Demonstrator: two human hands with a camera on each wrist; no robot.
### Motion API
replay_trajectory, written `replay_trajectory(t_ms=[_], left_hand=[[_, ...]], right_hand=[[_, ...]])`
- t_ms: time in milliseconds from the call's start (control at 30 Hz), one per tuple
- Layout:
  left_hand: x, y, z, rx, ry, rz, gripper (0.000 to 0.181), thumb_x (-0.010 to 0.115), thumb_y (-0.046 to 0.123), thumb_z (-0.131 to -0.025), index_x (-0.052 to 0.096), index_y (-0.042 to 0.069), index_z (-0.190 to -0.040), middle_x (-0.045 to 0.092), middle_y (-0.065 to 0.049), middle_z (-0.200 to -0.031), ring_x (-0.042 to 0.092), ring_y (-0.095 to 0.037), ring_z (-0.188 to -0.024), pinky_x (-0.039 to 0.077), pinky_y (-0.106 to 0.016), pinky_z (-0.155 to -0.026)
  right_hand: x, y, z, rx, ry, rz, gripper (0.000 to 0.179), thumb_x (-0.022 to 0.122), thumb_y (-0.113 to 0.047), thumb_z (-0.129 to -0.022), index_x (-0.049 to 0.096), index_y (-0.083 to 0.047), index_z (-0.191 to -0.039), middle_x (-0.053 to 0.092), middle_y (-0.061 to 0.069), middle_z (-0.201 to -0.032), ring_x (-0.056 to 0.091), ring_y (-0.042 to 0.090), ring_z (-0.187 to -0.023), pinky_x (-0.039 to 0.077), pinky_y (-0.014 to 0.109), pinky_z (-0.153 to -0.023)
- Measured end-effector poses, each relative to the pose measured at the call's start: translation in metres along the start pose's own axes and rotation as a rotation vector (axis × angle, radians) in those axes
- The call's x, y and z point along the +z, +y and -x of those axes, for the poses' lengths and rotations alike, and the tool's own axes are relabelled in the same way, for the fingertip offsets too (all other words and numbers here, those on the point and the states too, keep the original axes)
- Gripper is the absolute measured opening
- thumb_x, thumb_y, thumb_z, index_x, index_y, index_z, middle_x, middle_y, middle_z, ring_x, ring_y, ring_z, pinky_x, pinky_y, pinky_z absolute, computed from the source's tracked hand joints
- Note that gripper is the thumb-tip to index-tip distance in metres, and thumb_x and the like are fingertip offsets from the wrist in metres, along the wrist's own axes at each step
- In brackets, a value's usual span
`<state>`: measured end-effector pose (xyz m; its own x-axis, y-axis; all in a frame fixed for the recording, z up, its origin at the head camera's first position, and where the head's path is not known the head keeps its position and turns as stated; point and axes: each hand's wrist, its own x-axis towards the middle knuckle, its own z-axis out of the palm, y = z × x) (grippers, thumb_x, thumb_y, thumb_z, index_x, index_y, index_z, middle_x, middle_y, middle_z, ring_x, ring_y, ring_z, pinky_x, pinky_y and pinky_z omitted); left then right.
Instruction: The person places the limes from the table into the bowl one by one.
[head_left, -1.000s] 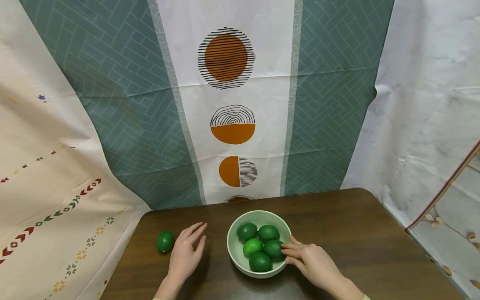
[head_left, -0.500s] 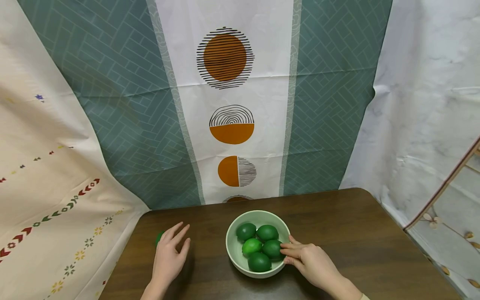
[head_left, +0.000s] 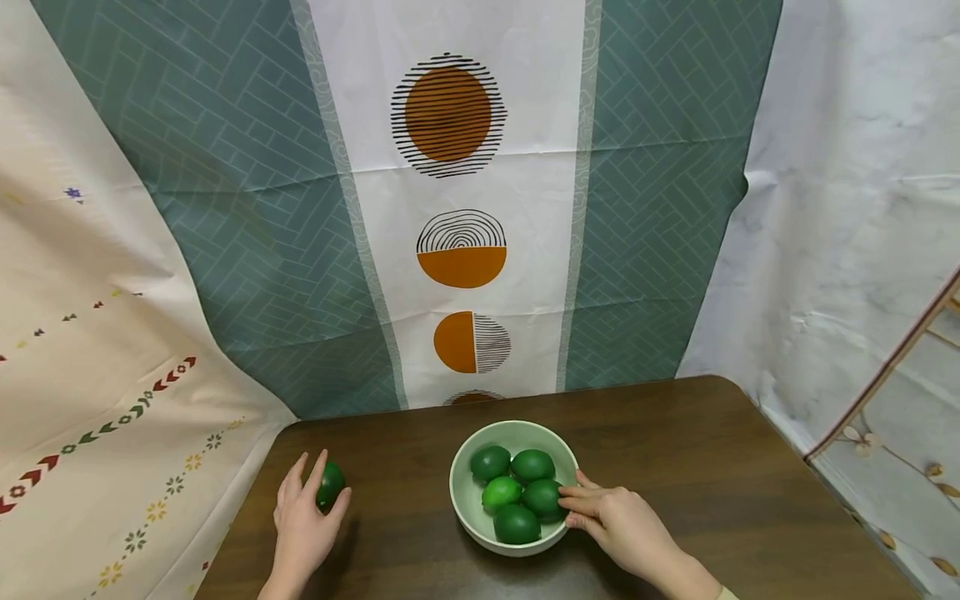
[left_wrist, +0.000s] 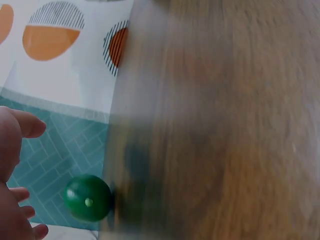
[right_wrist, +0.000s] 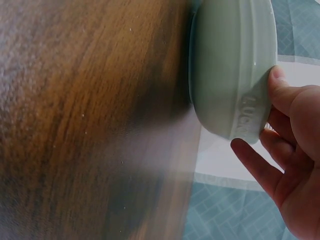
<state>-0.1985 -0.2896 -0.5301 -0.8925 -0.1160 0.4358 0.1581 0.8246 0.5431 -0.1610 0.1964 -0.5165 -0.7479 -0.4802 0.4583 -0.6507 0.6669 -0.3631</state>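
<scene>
At the table's left side lies a dark green lime (head_left: 332, 483). My left hand (head_left: 303, 521) is right beside it with fingers spread; in the left wrist view a gap separates the fingers from the lime (left_wrist: 88, 198). A pale green bowl (head_left: 465, 483) stands near the middle, holding several dark green limes (head_left: 517, 524) and one brighter green lime (head_left: 501, 493). My right hand (head_left: 618, 525) grips the bowl's right rim, fingertips over the edge by a dark lime. The right wrist view shows thumb and fingers on the bowl (right_wrist: 227, 65), which has raised letters.
The brown wooden table (head_left: 675, 467) reaches back to a hanging cloth (head_left: 480, 192) with orange circles and green panels. A cream patterned cloth (head_left: 112, 375) hangs at the left, and a white marbled one (head_left: 817, 250) at the right.
My left hand has moved left from between the bowl and the lone lime, passing in front of the lime and coming beside it. My right hand stays at the bowl.
</scene>
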Motion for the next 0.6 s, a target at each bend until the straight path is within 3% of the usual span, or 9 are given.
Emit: replay_trajectory(t_ms=[367, 600], left_hand=[[-0.013, -0.017, -0.004, -0.206, -0.173, 0.058, 0.088, 0.076, 0.027, -0.101, 0.026, -0.002, -0.168, 0.022, -0.039, -0.165, 0.019, -0.069, -0.147, 0.023, -0.09, -0.106], [-0.013, -0.022, -0.007, -0.244, -0.211, 0.099, 0.093, 0.077, 0.027, -0.1, 0.022, -0.008, -0.166, 0.026, -0.043, -0.161, 0.026, -0.068, -0.144, 0.027, -0.084, -0.113]], right_hand=[[0.003, 0.001, 0.0, -0.016, 0.023, 0.022, 0.029, 0.083, -0.023, -0.093, 0.084, -0.017, -0.122, 0.076, -0.002, -0.129, 0.07, 0.033, -0.124, 0.065, 0.047, -0.088], [0.003, 0.001, 0.0, -0.009, 0.016, 0.016, 0.029, 0.082, -0.024, -0.094, 0.084, -0.018, -0.122, 0.076, -0.003, -0.13, 0.069, 0.033, -0.125, 0.065, 0.048, -0.088]])
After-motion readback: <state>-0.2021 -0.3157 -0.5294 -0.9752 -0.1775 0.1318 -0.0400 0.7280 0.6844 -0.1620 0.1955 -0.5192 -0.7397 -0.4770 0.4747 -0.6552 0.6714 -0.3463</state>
